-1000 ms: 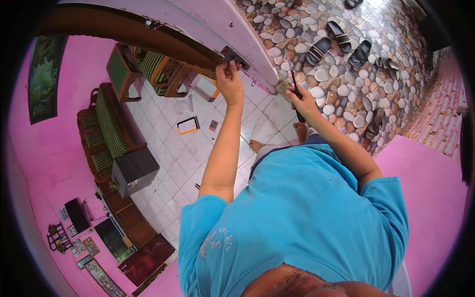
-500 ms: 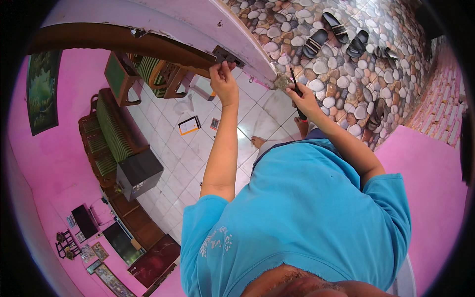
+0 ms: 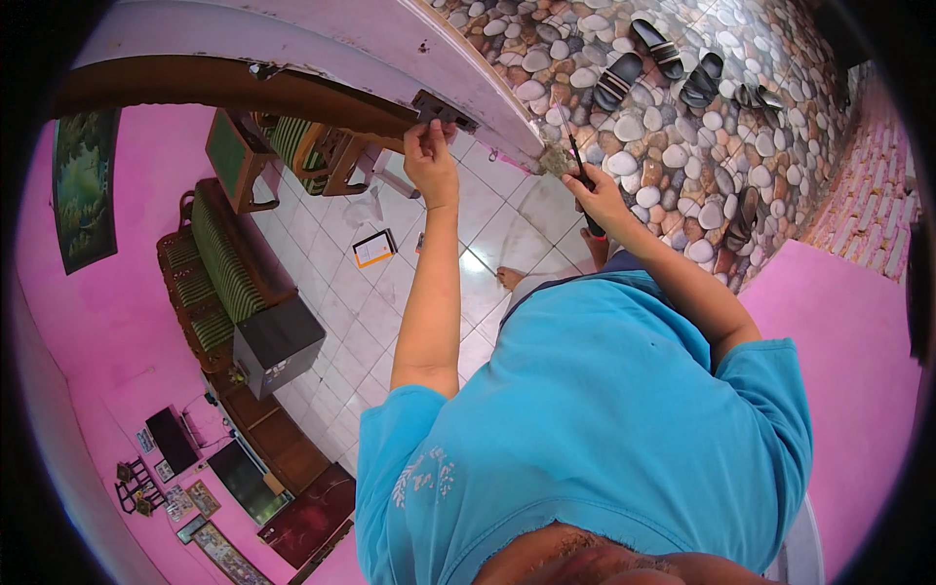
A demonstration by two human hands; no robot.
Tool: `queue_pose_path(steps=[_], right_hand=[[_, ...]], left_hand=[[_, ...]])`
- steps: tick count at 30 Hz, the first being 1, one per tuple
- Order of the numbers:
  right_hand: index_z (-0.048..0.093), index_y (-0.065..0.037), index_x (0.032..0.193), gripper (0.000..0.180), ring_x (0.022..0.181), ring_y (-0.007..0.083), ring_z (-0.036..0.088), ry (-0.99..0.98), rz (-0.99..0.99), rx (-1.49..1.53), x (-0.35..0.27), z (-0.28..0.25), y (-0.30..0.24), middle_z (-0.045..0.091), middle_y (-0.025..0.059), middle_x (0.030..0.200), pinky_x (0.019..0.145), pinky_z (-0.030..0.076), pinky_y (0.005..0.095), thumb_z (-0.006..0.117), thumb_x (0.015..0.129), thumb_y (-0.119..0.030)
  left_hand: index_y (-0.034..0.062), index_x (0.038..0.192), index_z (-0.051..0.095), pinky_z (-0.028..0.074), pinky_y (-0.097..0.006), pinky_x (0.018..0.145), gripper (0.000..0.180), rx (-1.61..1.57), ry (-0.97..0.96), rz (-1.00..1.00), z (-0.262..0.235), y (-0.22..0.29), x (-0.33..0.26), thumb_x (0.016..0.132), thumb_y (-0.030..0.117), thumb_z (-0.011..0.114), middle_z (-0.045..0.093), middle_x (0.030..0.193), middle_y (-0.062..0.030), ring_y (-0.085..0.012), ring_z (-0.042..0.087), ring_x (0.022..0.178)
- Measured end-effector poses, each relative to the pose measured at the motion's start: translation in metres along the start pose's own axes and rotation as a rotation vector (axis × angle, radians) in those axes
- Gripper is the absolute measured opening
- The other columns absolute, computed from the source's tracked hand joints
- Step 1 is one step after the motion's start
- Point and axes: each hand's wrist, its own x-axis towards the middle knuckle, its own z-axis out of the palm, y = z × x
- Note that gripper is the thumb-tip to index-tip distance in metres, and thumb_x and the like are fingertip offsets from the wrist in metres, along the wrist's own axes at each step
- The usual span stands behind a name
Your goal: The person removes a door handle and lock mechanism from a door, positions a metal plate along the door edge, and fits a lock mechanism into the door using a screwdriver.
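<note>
A dark metal lock plate [image 3: 444, 110] is set in the worn, pale door frame [image 3: 385, 68]. Just below it, my raised left hand [image 3: 431, 166] has thumb and fingers pinched together, the fingertips at the plate's lower edge. Whatever they may hold is too small to make out. In my right hand [image 3: 602, 200] is a screwdriver [image 3: 576, 149] with a black and red handle. Its thin shaft points up and away from me, beside the frame's chipped lower end.
Several dark sandals [image 3: 658, 49] lie on the pebble-patterned floor [image 3: 673, 156] at the upper right. On the white tiles [image 3: 487, 229] to the left rests an orange-edged box [image 3: 373, 249]. A striped wooden sofa [image 3: 229, 249] and a dark cabinet [image 3: 278, 346] stand farther left.
My left hand has shifted slightly left, with its fingertips still near the lock plate. The right hand keeps its hold on the screwdriver, almost unmoved.
</note>
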Motion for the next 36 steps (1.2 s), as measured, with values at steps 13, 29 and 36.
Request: queue_pose_path(steps=[13, 29, 36], right_hand=[[0.067, -0.003, 0.105, 0.026, 0.057, 0.0088, 0.056, 0.0, 0.005, 0.031, 0.0, 0.0, 0.003, 0.058, -0.0001, 0.072, 0.053, 0.045, 0.0257, 0.069, 0.093, -0.026], [0.066, -0.003, 0.108, 0.03, 0.058, 0.0098, 0.057, -0.074, -0.011, -0.095, -0.004, 0.008, 0.0, 0.059, 0.0022, 0.07, 0.056, 0.046, 0.0274, 0.068, 0.094, -0.03], [0.053, -0.003, 0.128, 0.033, 0.072, 0.021, 0.064, -0.363, -0.049, -0.211, -0.017, 0.01, -0.066, 0.063, 0.0131, 0.087, 0.065, 0.05, 0.0349, 0.051, 0.101, -0.021]], left_hand=[[-0.0017, 0.1, 0.054, 0.057, -0.027, 0.078, 0.019, 0.014, 0.05, -0.078, 0.007, -0.001, -0.004, 0.101, 0.015, 0.062, 0.071, 0.088, -0.0127, -0.0158, 0.071, 0.082], [0.0013, 0.105, 0.05, 0.05, -0.024, 0.054, 0.026, -0.047, 0.12, 0.044, 0.017, 0.008, -0.003, 0.098, 0.02, 0.067, 0.067, 0.085, -0.007, -0.0153, 0.072, 0.076], [0.0007, 0.105, 0.049, 0.05, -0.024, 0.057, 0.023, 0.075, 0.116, 0.041, 0.017, 0.01, -0.003, 0.099, 0.017, 0.065, 0.066, 0.086, -0.0082, -0.0151, 0.071, 0.073]])
